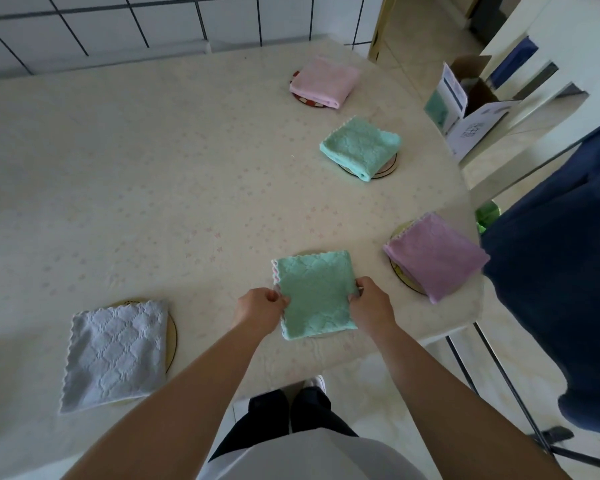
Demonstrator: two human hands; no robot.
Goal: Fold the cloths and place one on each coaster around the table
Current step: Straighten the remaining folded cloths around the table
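White tiled walling backs a round table (153, 174) under a pale patterned covering; only the head view is available.

Head view: the person stands at the near edge. The left hand (258, 311) pinches the left edge of a folded green cloth (314, 294), fingers curled onto the fabric. The right hand (371, 303) pinches the opposite edge in like manner. The cloth lies flat on the table directly ahead, over a coaster (303, 254) of which only a thin arc shows beyond its far edge.

Judgement on the step in hand: the placement is at its finish. To do it well, the cloth should be centred over the coaster, its edges squared and layers kept aligned, then both pinches released together so the fold does not spring or shift.

Count: five folded cloths are visible, each on a coaster. They are the held green cloth, a white cloth (115, 355) to the left, a purple cloth (435, 258) to the right, a second green cloth (361, 147) farther off, and a pink cloth (324, 81) farthest. Five coasters show, all partly hidden. No unfolded cloth is in view.
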